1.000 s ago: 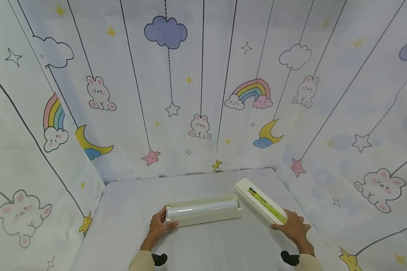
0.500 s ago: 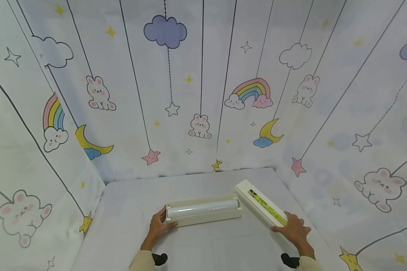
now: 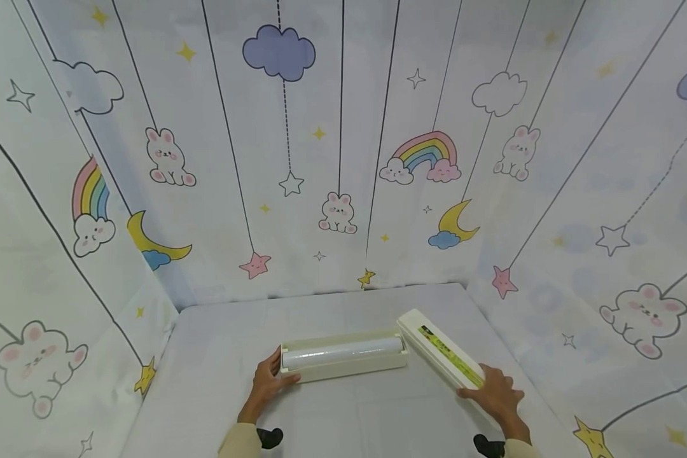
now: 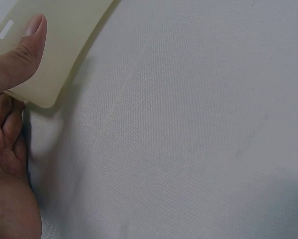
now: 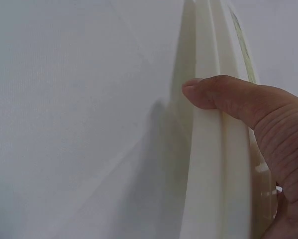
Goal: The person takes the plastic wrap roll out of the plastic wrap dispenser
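A long cream plastic box (image 3: 355, 367) with its top off lies across the middle of the table, a shiny roll of plastic wrap (image 3: 343, 353) inside it. My left hand (image 3: 268, 380) grips its left end, thumb on the front wall and fingers around behind; the left wrist view shows the thumb flat on the box's side (image 4: 64, 55). To the right, a matching cream lid (image 3: 435, 340) with a yellow-green label slants toward me. My right hand (image 3: 495, 391) holds its near end, thumb along the left edge and fingers over the far side, partly hidden.
A white cloth covers the table (image 3: 366, 420). Behind and at both sides hang white curtains (image 3: 343, 127) printed with bunnies, stars, clouds and rainbows. The lid's far end sits close to the box's right end.
The lid and my right hand have shifted slightly toward me. My left hand and the box have stayed in place.
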The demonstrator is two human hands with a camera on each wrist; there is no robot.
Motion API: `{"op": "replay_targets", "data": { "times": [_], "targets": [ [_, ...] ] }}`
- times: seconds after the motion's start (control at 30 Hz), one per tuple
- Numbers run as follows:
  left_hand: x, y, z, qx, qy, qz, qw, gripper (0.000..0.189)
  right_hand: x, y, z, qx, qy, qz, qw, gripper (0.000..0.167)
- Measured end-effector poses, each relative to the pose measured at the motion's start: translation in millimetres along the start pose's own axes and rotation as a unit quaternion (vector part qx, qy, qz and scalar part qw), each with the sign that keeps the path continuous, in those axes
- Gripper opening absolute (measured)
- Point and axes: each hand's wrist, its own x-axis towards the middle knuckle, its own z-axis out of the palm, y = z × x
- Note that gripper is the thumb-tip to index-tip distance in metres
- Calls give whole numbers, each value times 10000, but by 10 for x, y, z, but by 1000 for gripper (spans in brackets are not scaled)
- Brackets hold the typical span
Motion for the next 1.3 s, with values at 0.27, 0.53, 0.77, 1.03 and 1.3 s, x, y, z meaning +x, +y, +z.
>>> {"op": "replay_targets", "data": {
  "times": [0.27,0.53,0.77,1.03,1.3],
  "targets": [
    [-20,56,-10,29,-29,-81,10000,106,-59,-12,75,28,42,60,10000,103],
    [-35,95,-10,172,-7,147,9997,105,-66,49,145,17,-4,96,10000,104],
    [-23,69,-15,-46,-101,-30,9999,106,-69,70,180,64,-60,92,9999,104],
    [-25,76,-20,-84,-116,-14,9999,105,-93,90,256,-25,-126,229,9997,115],
    [-30,97,-21,-73,-138,-44,9999,105,-115,101,281,-53,-31,300,9995,125]
  ]
}}
